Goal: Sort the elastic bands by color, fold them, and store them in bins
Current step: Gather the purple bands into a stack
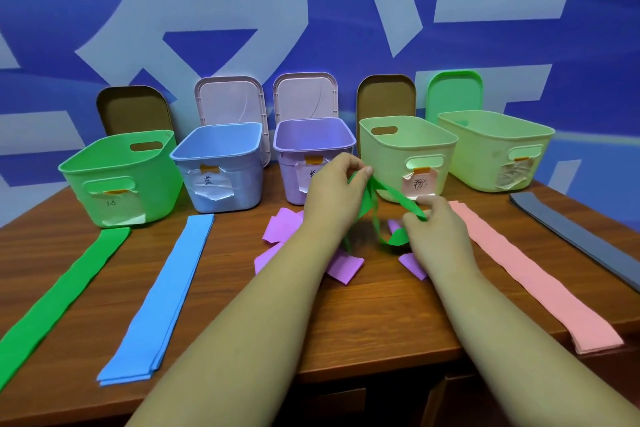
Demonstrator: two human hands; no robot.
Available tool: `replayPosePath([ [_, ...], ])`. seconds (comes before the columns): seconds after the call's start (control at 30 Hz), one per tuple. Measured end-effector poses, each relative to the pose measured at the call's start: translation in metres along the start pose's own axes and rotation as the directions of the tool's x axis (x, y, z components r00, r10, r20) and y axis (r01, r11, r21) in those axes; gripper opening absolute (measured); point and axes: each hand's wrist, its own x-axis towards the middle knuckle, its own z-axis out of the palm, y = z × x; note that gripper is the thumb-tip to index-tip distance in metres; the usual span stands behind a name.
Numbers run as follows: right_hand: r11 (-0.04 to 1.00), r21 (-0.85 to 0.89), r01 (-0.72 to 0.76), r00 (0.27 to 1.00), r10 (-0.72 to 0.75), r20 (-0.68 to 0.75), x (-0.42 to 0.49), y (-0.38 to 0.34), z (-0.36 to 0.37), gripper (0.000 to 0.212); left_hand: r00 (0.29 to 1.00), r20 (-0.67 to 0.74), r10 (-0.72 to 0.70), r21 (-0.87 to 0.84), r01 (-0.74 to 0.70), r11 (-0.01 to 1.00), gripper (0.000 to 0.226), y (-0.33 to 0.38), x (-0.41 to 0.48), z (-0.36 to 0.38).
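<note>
Now untwist the green band (398,200) before folding: pinched tight by the left hand (332,191) higher up and the right hand (436,232) lower, just above the purple bands (280,230). Pull gently taut, flatten, then fold end to end for the green bin (121,184). Watch for loose purple bands catching in the dangling loop. Ignore the blue strips (166,288) and pink strips (519,270), well apart.

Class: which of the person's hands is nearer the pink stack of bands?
Right. The right hand, pinching the green band, is just beside the pink stack at its far end; the left hand, also gripping that band, is farther off, before the purple bin.
</note>
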Motion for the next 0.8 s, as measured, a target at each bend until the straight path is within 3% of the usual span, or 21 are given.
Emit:
replayPosePath([
  [0.1, 0.996, 0.08, -0.038, 0.997, 0.043, -0.062, 0.004, 0.002, -0.001, 0.045, 0.999, -0.023, -0.045, -0.09, 0.043, 0.995, 0.011, 0.011, 0.0, -0.007],
  [0.23, 1.0, 0.025, -0.001, 1.0, 0.001, -0.011, 0.0, 0.0, 0.0, 0.035, 0.998, -0.024, -0.056, -0.073, 0.054, 0.996, 0.014, 0.021, 0.004, -0.025],
  [0.33, 0.992, -0.047, 0.119, 0.992, -0.117, 0.056, -0.007, -0.002, 0.005, 0.027, 0.999, 0.002, -0.036, 0.002, 0.036, 0.999, 0.015, 0.029, 0.005, -0.05],
  [0.43, 0.946, -0.164, 0.281, 0.958, -0.265, 0.115, -0.011, -0.004, 0.008, 0.019, 1.0, 0.009, 0.0, 0.232, -0.002, 0.973, 0.017, 0.03, 0.004, -0.08],
  [0.6, 0.812, -0.252, 0.526, 0.838, -0.444, 0.317, -0.018, -0.007, 0.01, 0.004, 0.987, 0.139, -0.08, 0.694, -0.04, 0.719, 0.018, 0.019, -0.008, -0.116],
  [0.73, 0.75, -0.232, 0.62, 0.758, -0.495, 0.425, -0.024, -0.009, 0.011, 0.032, 0.971, 0.172, -0.165, 0.781, -0.032, 0.624, 0.03, -0.008, -0.027, -0.123],
  [0.8, 0.757, -0.207, 0.62, 0.746, -0.488, 0.452, -0.027, -0.011, 0.009, 0.031, 0.969, 0.154, -0.194, 0.775, 0.004, 0.632, 0.031, -0.021, -0.033, -0.125],
])
